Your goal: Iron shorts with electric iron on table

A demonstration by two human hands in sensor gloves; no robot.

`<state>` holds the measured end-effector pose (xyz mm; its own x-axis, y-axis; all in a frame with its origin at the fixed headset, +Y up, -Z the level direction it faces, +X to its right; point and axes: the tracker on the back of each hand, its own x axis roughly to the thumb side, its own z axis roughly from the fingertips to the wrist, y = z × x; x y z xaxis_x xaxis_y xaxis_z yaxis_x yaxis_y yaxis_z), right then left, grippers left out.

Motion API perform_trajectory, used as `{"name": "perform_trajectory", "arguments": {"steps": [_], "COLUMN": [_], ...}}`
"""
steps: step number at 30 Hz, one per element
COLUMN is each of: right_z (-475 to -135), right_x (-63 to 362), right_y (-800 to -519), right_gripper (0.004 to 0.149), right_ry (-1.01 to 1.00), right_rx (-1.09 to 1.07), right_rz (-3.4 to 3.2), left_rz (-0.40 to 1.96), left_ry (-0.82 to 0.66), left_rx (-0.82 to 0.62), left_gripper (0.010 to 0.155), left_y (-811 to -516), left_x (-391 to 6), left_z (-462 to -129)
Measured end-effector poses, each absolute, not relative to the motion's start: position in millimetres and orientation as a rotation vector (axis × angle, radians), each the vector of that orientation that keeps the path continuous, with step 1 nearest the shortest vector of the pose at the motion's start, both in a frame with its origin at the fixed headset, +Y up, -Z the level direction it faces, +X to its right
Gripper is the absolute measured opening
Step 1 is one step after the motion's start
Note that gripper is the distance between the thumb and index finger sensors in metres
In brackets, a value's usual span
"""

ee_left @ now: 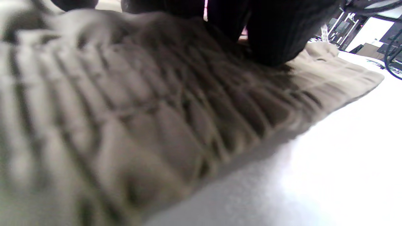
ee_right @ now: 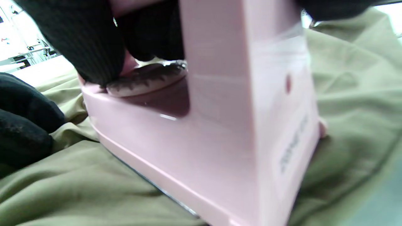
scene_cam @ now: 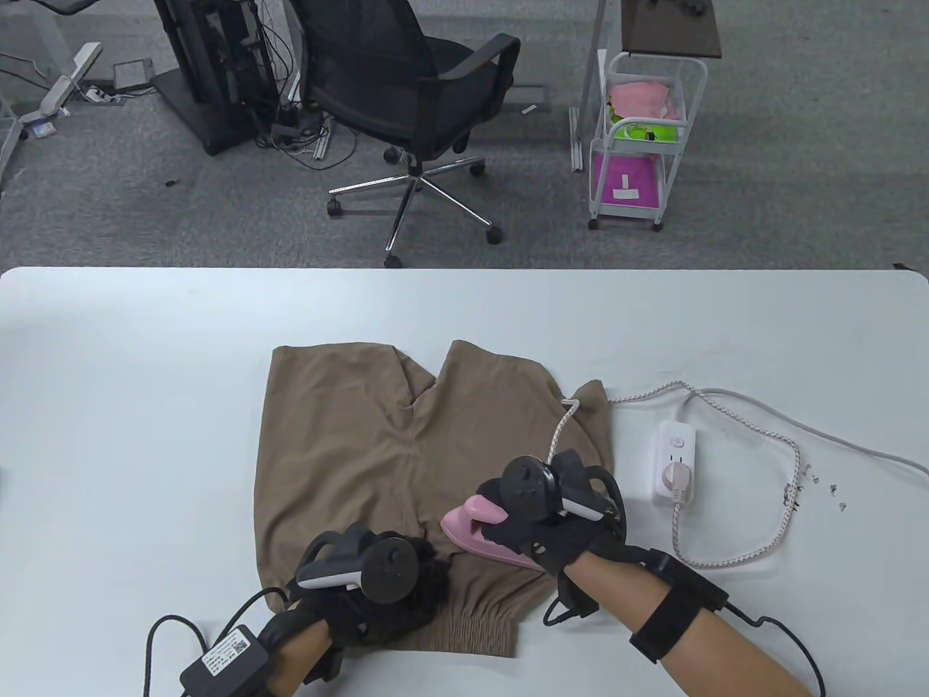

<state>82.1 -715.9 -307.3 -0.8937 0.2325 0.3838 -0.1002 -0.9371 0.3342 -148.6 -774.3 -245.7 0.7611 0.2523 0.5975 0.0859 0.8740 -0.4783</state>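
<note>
Your right hand (scene_cam: 541, 519) has its fingers (ee_right: 94, 44) wrapped round the handle of the pink iron (scene_cam: 483, 534), whose soleplate sits flat on the shorts (scene_cam: 377, 443), on their right side near the waistband. The shorts lie spread on the table (scene_cam: 145, 363). Your left hand (scene_cam: 370, 581) presses on the elastic waistband (ee_left: 157, 110); its finger spread cannot be told.

Office or lab-type room. Grey carpet floor (scene_cam: 109, 210), black swivel office chair (scene_cam: 414, 87) on castors beyond the far edge of the white table (scene_cam: 145, 348), black equipment stand (scene_cam: 218, 72) with tangled cables, white wheeled cart (scene_cam: 639, 138) holding pink and green items, power strip (scene_cam: 675, 465) near the table's right edge.
</note>
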Motion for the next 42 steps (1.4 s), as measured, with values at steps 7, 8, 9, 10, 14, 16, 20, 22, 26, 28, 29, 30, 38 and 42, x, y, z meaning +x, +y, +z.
{"name": "perform_trajectory", "arguments": {"steps": [7,8,9,10,14,16,20,22,26,28,29,30,38,42], "right_z": [-320,-323,-324,-328,-342,-348,-367,-376,-390,-394,-396,-396,-394,-392], "right_x": [104,106,107,107,104,100,91,88,92,95,98,100,110,107], "right_y": [-700,-694,-690,-683,-662,-655,-638,-629,-621,-618,-616,-615,-604,-603], "right_gripper": [0.049,0.05,0.051,0.051,0.052,0.053,0.056,0.056,0.056,0.056,0.056,0.056,0.056,0.057], "right_ry": [0.453,0.426,0.402,0.364,0.221,0.172,0.074,0.011,-0.008,-0.012,-0.016,-0.018,-0.047,-0.051], "right_rx": [0.589,0.593,0.594,0.588,0.6,0.621,0.65,0.668,0.594,0.563,0.546,0.533,0.492,0.491], "right_rz": [2.777,2.762,2.755,2.739,2.716,2.712,2.732,2.761,2.773,2.782,2.785,2.785,2.802,2.798], "left_rz": [0.108,0.134,0.142,0.138,0.063,0.038,0.078,0.101,0.09,0.072,0.084,0.078,0.082,0.074], "left_ry": [-0.756,-0.743,-0.731,-0.699,-0.623,-0.589,-0.537,-0.539,-0.463,-0.451,-0.457,-0.457,-0.475,-0.518], "left_rx": [-0.498,-0.485,-0.484,-0.488,-0.46,-0.463,-0.499,-0.583,-0.769,-0.799,-0.758,-0.747,-0.723,-0.628], "left_gripper": [0.063,0.063,0.063,0.065,0.076,0.081,0.09,0.089,0.085,0.085,0.085,0.084,0.083,0.083], "left_y": [-765,-762,-761,-760,-760,-760,-768,-776,-794,-794,-794,-794,-792,-778], "left_x": [-153,-153,-153,-153,-149,-143,-123,-109,-85,-74,-67,-61,-25,-29], "left_z": [-248,-251,-253,-257,-270,-279,-304,-317,-337,-341,-343,-343,-338,-328]}}
